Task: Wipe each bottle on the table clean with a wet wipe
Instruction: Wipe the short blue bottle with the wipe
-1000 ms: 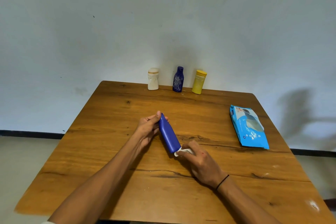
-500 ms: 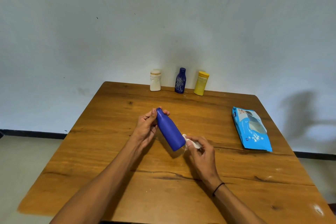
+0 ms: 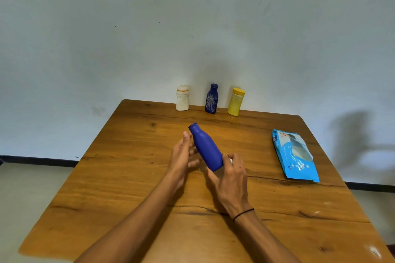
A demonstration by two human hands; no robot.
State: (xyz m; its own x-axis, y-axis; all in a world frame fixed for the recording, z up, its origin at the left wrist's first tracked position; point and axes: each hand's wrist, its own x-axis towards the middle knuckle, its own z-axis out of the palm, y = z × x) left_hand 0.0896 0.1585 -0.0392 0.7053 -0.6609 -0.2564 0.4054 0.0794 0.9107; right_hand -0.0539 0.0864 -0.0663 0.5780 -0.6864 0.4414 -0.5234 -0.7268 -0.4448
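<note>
While the right hand (image 3: pixel 232 179) grips the base of the blue bottle (image 3: pixel 206 148) above the table (image 3: pixel 128 177), the slack, unclenched left hand (image 3: pixel 181 156) merely touches it; the tilted bottle could slip.

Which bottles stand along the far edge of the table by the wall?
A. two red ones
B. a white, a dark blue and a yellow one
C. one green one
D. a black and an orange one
B: a white bottle, a dark blue patterned bottle and a yellow bottle stand upright in a row at the wall.
</note>
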